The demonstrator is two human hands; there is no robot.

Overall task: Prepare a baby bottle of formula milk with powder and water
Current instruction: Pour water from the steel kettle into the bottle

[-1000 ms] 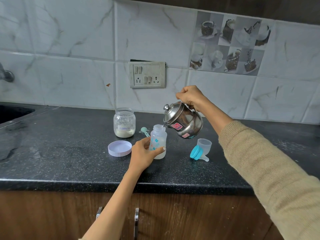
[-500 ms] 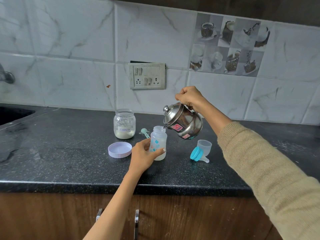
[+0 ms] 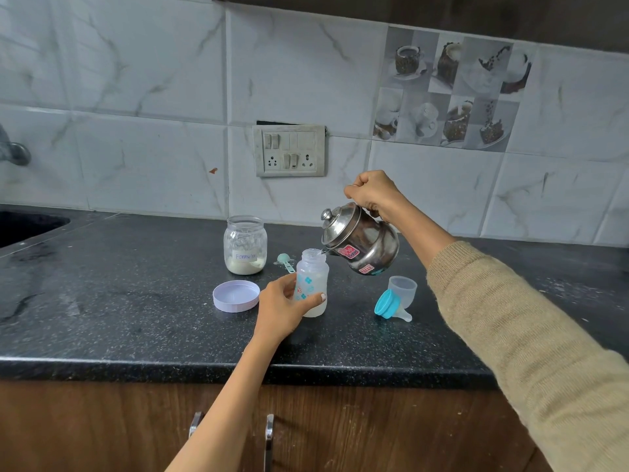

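at counter centre, pouring water: right hand (image 3: 372,194) gripping tilted kettle (image 3: 362,241), left hand (image 3: 284,308) wrapping bottle (image 3: 312,281); next, levelling kettle, reaching teat (image 3: 391,304) at three o'clock.

- I see a black speckled stone counter (image 3: 119,318)
- glass formula jar (image 3: 245,247), open
- round lilac plastic lid (image 3: 236,296)
- small green scoop (image 3: 285,261)
- clear baby bottle (image 3: 312,284), upright
- teal-ringed teat (image 3: 391,305), tipped
- clear plastic cap (image 3: 403,289)

We saw the left hand (image 3: 279,310) gripping the upright baby bottle (image 3: 312,282) on the black counter (image 3: 119,301). The right hand (image 3: 372,192) held a steel kettle (image 3: 360,245) tilted, spout at the bottle's mouth. Formula jar (image 3: 245,245), lid (image 3: 236,296), scoop (image 3: 285,261) and teal nipple cap (image 3: 388,304) lay nearby.
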